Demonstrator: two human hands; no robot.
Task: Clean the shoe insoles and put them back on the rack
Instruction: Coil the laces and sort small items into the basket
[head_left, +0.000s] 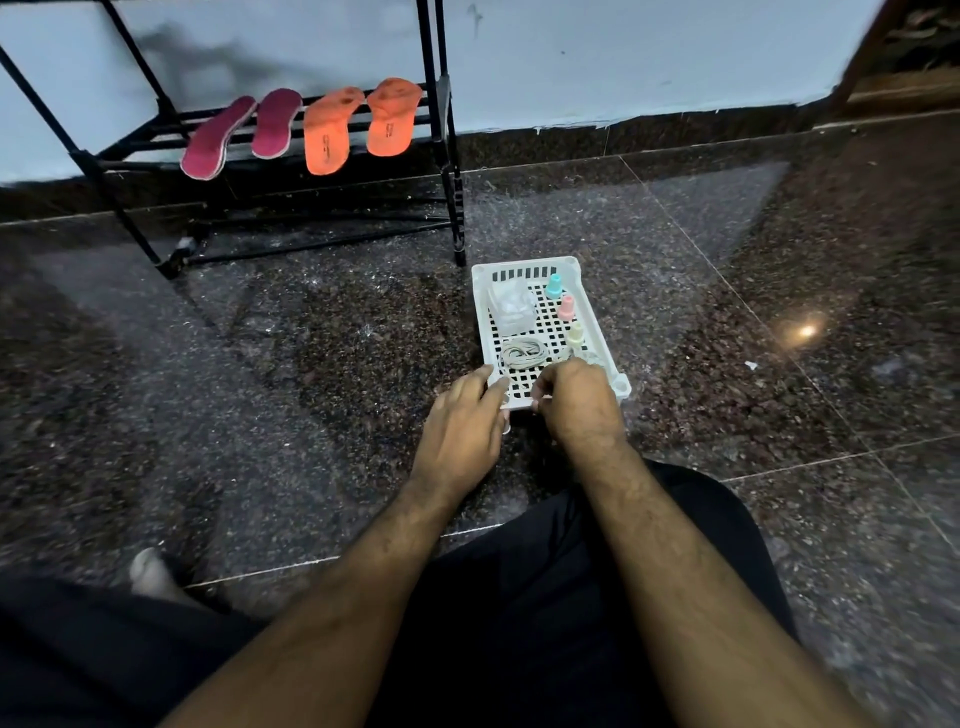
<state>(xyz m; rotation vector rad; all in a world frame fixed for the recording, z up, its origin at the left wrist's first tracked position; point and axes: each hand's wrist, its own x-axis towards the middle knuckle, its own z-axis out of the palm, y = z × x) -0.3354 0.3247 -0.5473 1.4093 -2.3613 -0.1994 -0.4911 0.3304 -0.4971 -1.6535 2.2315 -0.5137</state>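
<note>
Both hands are at the near end of the white basket (597, 317) on the floor, so the step is, I judge, to take a cleaning item from it; it is better to steady the basket with one hand and lift only one item. The left hand (460, 431) rests on the near left rim, fingers rather straight; the right hand (574, 402) has its fingers curled over the near edge, whether on something I cannot tell. The four insoles (301, 127) lie on the black rack (441, 156), far and to the left, well apart from all fingers.
</note>
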